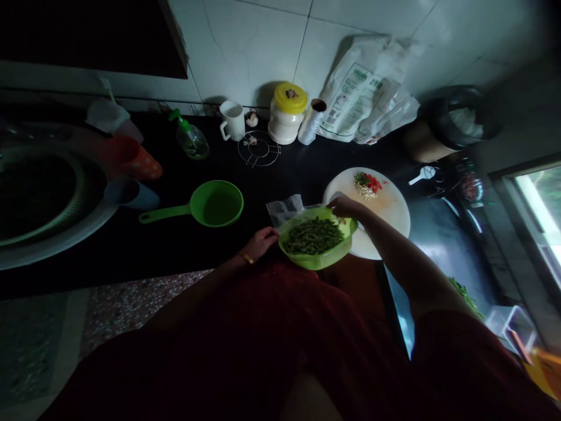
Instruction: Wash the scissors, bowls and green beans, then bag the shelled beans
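Observation:
A light green bowl (318, 259) full of chopped green vegetable pieces (313, 235) is held over the front edge of the dark counter. My left hand (260, 241) grips the bowl's left rim, fingers curled. My right hand (346, 207) closes on its far right rim, next to a round white cutting board (390, 207). On the board sits a small pile of chopped red, green and white bits (367, 184). A clear plastic bag (284, 209) lies just behind the bowl.
A green strainer with a handle (214, 204) lies to the left. Cups (131, 158), a spray bottle (190, 139), a white mug (232, 120), a wire trivet (259, 149), a yellow-lidded jar (287, 114) and bags (363, 99) line the wall. A large basin (44, 199) is far left, a cooker pot (456, 123) at right.

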`<state>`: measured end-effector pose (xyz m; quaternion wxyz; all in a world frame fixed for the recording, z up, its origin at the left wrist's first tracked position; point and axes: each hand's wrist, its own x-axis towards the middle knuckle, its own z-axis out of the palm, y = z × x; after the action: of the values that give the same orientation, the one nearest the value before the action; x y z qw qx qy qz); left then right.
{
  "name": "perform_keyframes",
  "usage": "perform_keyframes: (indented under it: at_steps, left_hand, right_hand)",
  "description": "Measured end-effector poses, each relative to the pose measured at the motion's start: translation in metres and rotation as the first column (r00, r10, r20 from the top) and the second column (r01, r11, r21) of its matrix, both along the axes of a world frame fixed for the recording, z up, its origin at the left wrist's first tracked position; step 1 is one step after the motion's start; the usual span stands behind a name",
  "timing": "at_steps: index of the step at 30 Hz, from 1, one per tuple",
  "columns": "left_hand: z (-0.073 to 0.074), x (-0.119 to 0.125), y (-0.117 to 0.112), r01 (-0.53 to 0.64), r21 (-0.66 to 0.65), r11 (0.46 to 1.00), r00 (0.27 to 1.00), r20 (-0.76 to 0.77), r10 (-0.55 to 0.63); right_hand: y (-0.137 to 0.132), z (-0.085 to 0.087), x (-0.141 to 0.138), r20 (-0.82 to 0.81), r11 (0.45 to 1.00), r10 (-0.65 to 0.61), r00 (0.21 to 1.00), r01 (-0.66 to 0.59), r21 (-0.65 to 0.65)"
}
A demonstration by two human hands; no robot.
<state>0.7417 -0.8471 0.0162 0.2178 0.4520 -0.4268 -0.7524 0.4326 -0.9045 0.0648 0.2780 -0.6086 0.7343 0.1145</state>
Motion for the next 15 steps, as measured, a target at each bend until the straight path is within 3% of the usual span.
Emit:
perform_keyframes:
  at_steps: [4, 8, 15]
  left_hand:
    - [-0.003, -0.001, -0.007, 0.030, -0.038, 0.999, 0.999, 0.019, -0.030]
    - [-0.004, 0.001, -0.010, -0.020, -0.035, 0.999, 0.999, -0.030, 0.019]
    - [-0.021, -0.001, -0.014, -0.017, 0.035, 0.999, 1.000, 0.000, 0.017]
  right_hand:
    - [-0.014, -0.007, 0.001, -0.120, 0.990, 0.105, 0.987, -0.091, 0.111]
    - [-0.026, 0.000, 0.002, -0.114, 0.984, 0.145, 0.983, -0.132, 0.116]
    - [-0.033, 0.009, 0.039, -0.261, 0.932, 0.276, 0.925, -0.192, 0.307]
